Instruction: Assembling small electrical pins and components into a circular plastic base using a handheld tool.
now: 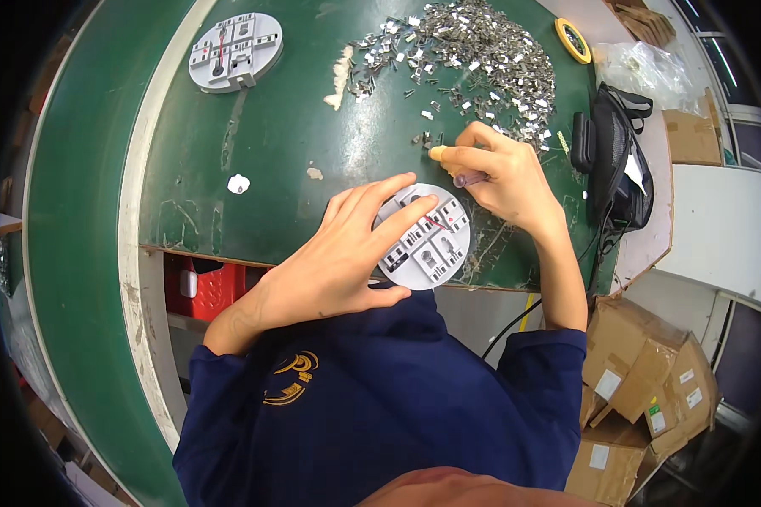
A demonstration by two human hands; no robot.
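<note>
My left hand (334, 249) steadies a round grey plastic housing (410, 277) at the table's near edge. Its fingers reach over the top and its thumb lies at the lower rim. Small dark and metal parts sit in the housing's compartments, with a short red wire among them. To the right, my right hand (511, 173) is closed around a slim pen-like tool with a purple translucent end (471, 179). A yellow cover (437, 153) wraps one fingertip, which is beside a few small dark pieces (423, 139) on the table. Whether the fingers pinch one is hidden.
A large heap of small metal and white parts (490, 59) spreads across the far right of the green table (287, 144). A second round housing (235, 52) stands far left. A yellow tape roll (572, 40) and black bag (621, 160) lie right; cardboard boxes (643, 372) stand below.
</note>
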